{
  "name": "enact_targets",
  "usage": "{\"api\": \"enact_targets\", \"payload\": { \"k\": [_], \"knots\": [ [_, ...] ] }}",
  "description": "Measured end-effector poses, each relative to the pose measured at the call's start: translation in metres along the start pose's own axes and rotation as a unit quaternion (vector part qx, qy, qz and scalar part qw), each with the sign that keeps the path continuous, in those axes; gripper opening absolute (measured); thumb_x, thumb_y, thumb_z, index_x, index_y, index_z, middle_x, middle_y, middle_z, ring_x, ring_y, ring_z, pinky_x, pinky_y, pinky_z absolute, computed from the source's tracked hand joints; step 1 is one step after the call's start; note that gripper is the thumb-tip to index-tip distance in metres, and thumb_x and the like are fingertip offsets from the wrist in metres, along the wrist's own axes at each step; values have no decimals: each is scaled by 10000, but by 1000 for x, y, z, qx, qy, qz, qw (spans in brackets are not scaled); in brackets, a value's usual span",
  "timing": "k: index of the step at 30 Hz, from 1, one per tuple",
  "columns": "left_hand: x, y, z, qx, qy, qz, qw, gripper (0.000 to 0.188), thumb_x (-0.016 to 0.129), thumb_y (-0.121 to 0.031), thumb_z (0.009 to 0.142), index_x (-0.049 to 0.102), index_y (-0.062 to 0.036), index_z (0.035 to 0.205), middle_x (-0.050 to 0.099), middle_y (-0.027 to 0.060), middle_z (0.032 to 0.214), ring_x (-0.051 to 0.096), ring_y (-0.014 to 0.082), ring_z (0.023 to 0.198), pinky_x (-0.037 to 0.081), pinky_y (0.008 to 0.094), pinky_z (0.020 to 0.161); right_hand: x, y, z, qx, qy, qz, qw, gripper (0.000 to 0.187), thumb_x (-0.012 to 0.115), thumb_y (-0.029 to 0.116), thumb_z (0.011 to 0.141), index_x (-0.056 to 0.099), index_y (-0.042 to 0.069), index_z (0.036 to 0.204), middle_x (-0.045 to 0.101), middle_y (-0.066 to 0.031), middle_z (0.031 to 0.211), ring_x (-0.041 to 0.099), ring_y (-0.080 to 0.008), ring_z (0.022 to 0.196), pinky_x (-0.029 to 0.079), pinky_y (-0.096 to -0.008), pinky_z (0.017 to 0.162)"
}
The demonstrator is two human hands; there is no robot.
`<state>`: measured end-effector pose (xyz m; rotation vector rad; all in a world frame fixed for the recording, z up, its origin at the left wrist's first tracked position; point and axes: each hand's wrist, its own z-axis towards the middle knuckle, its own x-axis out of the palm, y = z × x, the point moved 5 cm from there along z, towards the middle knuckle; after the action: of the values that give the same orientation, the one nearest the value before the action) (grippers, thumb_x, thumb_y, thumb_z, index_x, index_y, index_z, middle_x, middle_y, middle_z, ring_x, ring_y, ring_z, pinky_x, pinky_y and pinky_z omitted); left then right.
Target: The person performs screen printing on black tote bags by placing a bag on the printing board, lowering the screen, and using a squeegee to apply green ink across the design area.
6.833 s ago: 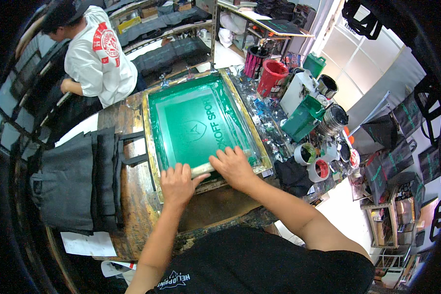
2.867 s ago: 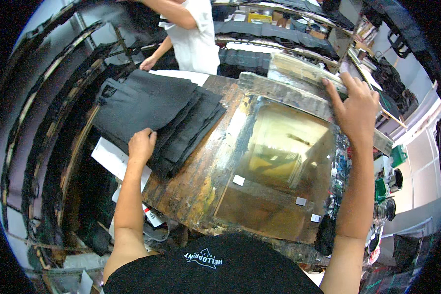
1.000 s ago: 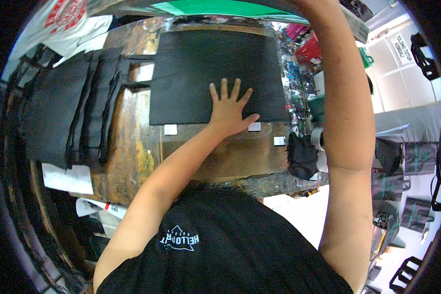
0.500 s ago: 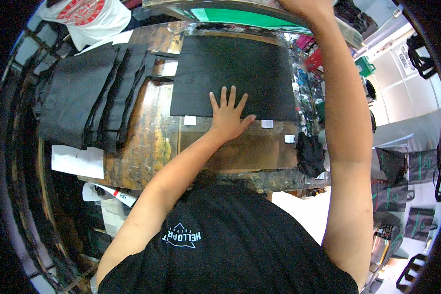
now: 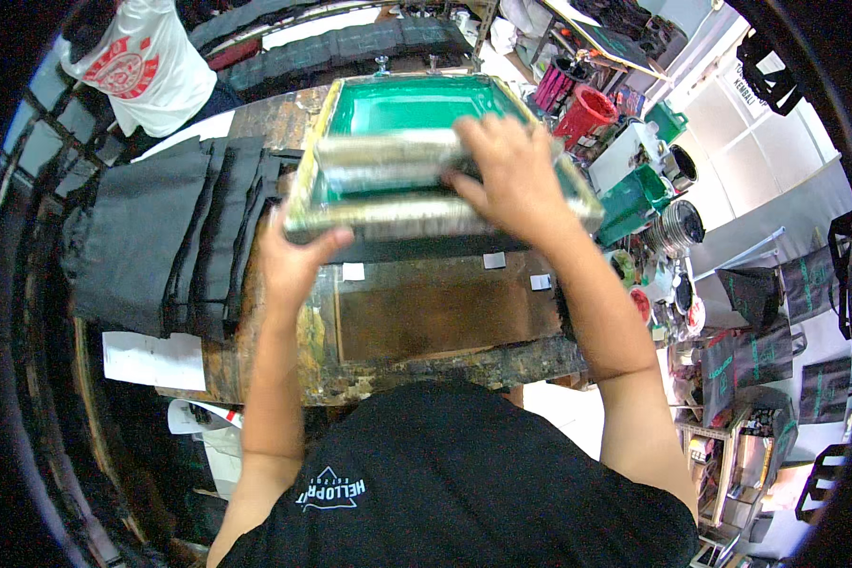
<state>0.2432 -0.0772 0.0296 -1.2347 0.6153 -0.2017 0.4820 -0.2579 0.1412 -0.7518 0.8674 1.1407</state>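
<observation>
A screen-printing frame (image 5: 305,185) with green mesh (image 5: 412,106) lies over a black fabric piece (image 5: 417,250), whose near strip shows below the frame. My left hand (image 5: 292,265) grips the frame's near left corner, thumb along the front edge. Inside the frame, my right hand (image 5: 516,175) is closed around a long squeegee (image 5: 374,156), blurred by motion. The squeegee stretches left to right across the mesh. Whether its blade touches the mesh I cannot tell.
Stacked black fabric pieces (image 5: 151,227) lie left on the stained table (image 5: 317,355), above a white paper sheet (image 5: 151,360). White tabs (image 5: 494,260) line the board in front. Red (image 5: 587,112) and green (image 5: 631,201) containers stand right. A person in a white shirt (image 5: 156,71) is at far left.
The raised frame has come down over the black fabric. My left hand has gone from lying flat on the fabric to the frame's corner; my right hand has moved from the far edge onto the squeegee.
</observation>
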Motion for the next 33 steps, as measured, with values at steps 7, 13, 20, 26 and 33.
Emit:
{"api": "enact_targets", "payload": {
  "k": [7, 13, 20, 26, 33],
  "knots": [
    [28, 97, -71, 72, -24, 205, 976, 1093, 1032, -321, 633, 516, 26, 1532, 744, 182, 1224, 676, 319, 1117, 480, 447, 1040, 90, 4, -50, 34, 56, 48, 997, 628, 864, 150, 685, 581, 169, 1246, 601, -85, 1055, 589, -306, 1065, 385, -487, 893],
    [27, 100, -72, 99, -34, 222, 969, 1155, 995, -467, 632, 493, 15, 1554, 735, 162, 1227, 625, 352, 1091, 411, 442, 1022, 59, -20, -21, 69, 123, 52, 989, 642, 881, 233, 775, 561, 159, 1326, 648, -117, 1156, 616, -344, 1176, 412, -520, 928],
    [30, 108, -70, 92, -27, 198, 975, 1206, 996, -502, 599, 486, 8, 1565, 728, 161, 1231, 581, 336, 1064, 414, 449, 1007, 63, -22, -35, 45, 204, 89, 974, 654, 884, 229, 777, 553, 142, 1334, 635, -139, 1138, 606, -364, 1156, 405, -509, 912],
    [30, 108, -72, 107, -11, 204, 973, 1244, 1008, -445, 587, 439, -8, 1604, 709, 155, 1263, 543, 346, 1094, 420, 475, 1007, 75, 17, -62, 31, 147, 75, 986, 551, 809, 113, 729, 591, 176, 1231, 593, -85, 1026, 573, -296, 1054, 383, -510, 893],
    [27, 113, -74, 45, 7, 180, 983, 1210, 1035, -322, 563, 458, -6, 1579, 662, 209, 1329, 553, 396, 1198, 396, 510, 1090, 110, 5, -27, 41, 76, 78, 993, 425, 718, 25, 777, 619, 178, 1161, 600, -75, 1015, 582, -290, 1035, 377, -509, 884]
  ]
}}
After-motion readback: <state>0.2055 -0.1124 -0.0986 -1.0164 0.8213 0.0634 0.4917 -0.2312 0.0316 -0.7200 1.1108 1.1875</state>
